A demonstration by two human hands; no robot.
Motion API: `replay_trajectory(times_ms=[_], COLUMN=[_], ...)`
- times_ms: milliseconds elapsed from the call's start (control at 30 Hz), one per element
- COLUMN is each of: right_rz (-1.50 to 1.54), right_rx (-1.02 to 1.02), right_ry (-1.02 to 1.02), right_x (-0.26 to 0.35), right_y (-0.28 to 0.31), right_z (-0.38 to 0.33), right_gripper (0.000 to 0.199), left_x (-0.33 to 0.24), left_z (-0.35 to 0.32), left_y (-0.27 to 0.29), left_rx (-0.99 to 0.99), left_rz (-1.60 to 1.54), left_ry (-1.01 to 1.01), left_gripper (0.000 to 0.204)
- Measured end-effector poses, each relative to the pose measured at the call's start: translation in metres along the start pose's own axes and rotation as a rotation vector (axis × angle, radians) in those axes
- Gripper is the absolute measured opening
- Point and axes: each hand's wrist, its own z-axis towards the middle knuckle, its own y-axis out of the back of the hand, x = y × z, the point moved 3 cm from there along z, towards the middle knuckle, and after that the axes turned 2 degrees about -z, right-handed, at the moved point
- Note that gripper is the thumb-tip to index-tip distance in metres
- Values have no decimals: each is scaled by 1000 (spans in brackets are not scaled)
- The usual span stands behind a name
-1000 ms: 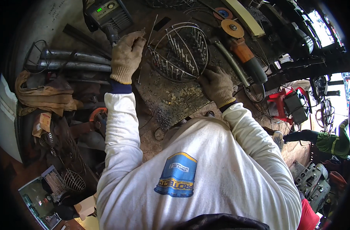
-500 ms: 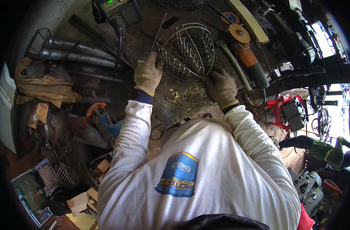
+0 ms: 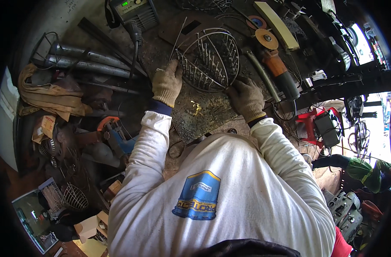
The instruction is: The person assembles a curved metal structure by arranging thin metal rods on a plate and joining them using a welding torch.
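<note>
A round frame of metal rods [image 3: 203, 76], set with rows of short upright spikes, lies on the dark worktable [image 3: 191, 124] in front of me. My left hand [image 3: 166, 85], in a knitted work glove, has its fingers closed at the frame's left edge, beside a thin metal rod [image 3: 178, 36] that sticks out past it. At the lower right rim, my gloved right hand [image 3: 248, 99] grips the frame with thumb and fingers. Parts of both hands' fingertips are hidden by the gloves and the rim.
Right of the frame lie a metal tube [image 3: 264, 76] and an orange angle grinder [image 3: 279, 70] with a disc. A welding machine [image 3: 137, 15] stands at the far left, above steel pipes [image 3: 88, 63]. Another person [image 3: 367, 173] is at the right, near a red stool [image 3: 306, 128].
My hands keep their hold on the spiked frame with barely any shift. The view has moved slightly, and the person at the right has changed posture a little.
</note>
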Motion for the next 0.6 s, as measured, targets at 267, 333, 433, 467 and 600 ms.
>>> replay_trajectory(times_ms=[267, 333, 433, 467, 600], right_rz=[5, 6, 12, 16, 3], right_rx=[-4, -5, -20, -34, -39], right_ry=[7, -3, 3, 20, 31], right_x=[-4, -1, -2, -3, 0], right_y=[-4, -2, -3, -3, -2], right_z=[-1, -1, -2, -2, -2], right_gripper=[36, 36, 36, 36, 36], left_x=[-6, -6, -9, -10, -2], left_z=[15, 18, 15, 14, 6], left_y=[25, 34, 42, 42, 28], left_rx=[-7, -85, -106, -78, -65], left_rz=[-167, -209, -216, -191, -131], left_ry=[107, 50, -25, -31, 16], left_gripper=[14, 14, 13, 13, 10])
